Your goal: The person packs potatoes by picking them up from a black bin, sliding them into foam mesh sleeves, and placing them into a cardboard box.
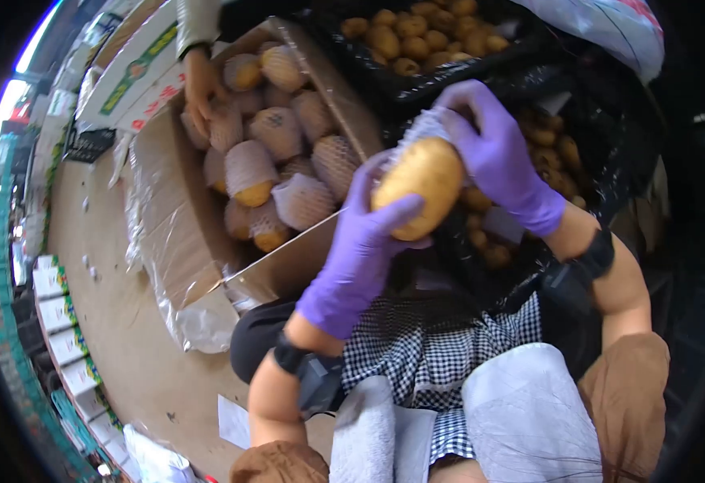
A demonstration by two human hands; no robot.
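both gloved hands grip one yellow fruit [418, 183]: left hand [366, 241] fingers wrapped beneath, right hand [493, 153] pinching its foam net [418, 129].

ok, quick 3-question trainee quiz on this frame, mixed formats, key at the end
1. True or false: both of the wearer's hands, left hand and right hand, wear purple gloves.
2. What are the hands doing with the yellow fruit?
A. Slicing it
B. Holding it while the foam net sits at its top end
C. Dropping it in the black crate
3. Fill in: another person's hand reaches into the ____ box of netted fruit.

Key:
1. True
2. B
3. Cardboard
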